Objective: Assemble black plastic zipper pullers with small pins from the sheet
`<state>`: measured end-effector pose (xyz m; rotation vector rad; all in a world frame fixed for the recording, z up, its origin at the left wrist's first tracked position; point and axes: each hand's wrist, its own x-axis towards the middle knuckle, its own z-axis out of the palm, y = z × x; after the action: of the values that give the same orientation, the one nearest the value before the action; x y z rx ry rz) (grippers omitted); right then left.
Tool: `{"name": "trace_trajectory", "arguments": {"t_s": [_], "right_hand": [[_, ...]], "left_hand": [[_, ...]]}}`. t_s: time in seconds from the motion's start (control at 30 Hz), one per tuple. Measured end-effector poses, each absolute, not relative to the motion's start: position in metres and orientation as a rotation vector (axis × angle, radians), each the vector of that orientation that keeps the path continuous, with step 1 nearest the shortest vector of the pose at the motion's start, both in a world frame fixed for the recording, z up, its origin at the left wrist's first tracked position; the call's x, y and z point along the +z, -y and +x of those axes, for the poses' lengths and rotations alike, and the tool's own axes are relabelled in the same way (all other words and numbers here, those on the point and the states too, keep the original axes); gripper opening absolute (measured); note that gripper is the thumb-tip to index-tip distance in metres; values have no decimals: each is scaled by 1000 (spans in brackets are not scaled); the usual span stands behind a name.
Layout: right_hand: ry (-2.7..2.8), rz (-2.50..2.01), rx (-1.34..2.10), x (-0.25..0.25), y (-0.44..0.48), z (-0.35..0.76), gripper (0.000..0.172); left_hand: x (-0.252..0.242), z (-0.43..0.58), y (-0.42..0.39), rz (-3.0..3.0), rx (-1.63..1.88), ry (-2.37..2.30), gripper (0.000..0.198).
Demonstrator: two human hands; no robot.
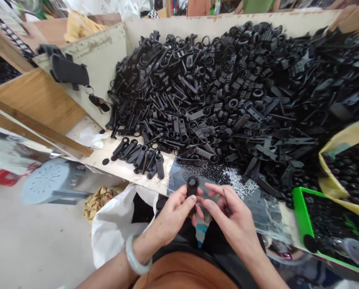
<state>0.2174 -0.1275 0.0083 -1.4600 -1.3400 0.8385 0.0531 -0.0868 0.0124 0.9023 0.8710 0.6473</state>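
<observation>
Black plastic parts (182, 80) heaped over a pale worktop (122, 168).

Ring-ended levers (199, 113) and ribbed collars (233, 103) tangle in the pile, some glossy, some dull; a straight-sided, bright green plastic tray (301, 216) of small dark pieces (322, 214) stands to its right. Near the front edge lies a loose row of slim levers (159, 165) with rounded ends, and farther right a scatter of shiny silver pins (241, 185). Just in front of that edge, the left hand (173, 212) pinches a black cylindrical part (192, 184) between thumb and fingers; the right hand (236, 212) curls close beside it, though whether it pinches anything I cannot tell. The held part stands roughly upright, its round, recessed top facing up.
</observation>
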Motion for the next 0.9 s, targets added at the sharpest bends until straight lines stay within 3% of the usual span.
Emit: {"name": "trace_trajectory", "arguments": {"t_s": [0.2, 0.3, 0.43, 0.53, 0.67, 0.8, 0.9], "right_hand": [[1284, -1235, 1531, 10, 112, 205, 27], [1451, -1238, 1395, 4, 108, 193, 27], [1553, -1304, 1099, -3, 89, 195, 46], [1531, -1450, 901, -5, 70, 204, 33], [1885, -1510, 733, -4, 52, 183, 32], [2248, -1721, 537, -3, 34, 134, 57], [2272, -1794, 595, -5, 16, 108, 58]], "left_hand": [[34, 19, 93, 1469, 299, -816, 35], [40, 0, 93, 1565, 303, -915, 35], [36, -15, 73, 1713, 716, -1356, 25], [26, -17, 42, 1967, 952, -1769, 19], [9, -14, 7, 2296, 858, -1977, 17], [-10, -22, -7, 2397, 804, -1986, 24], [-22, -37, -12, 2369, 742, -1912, 32]]}}
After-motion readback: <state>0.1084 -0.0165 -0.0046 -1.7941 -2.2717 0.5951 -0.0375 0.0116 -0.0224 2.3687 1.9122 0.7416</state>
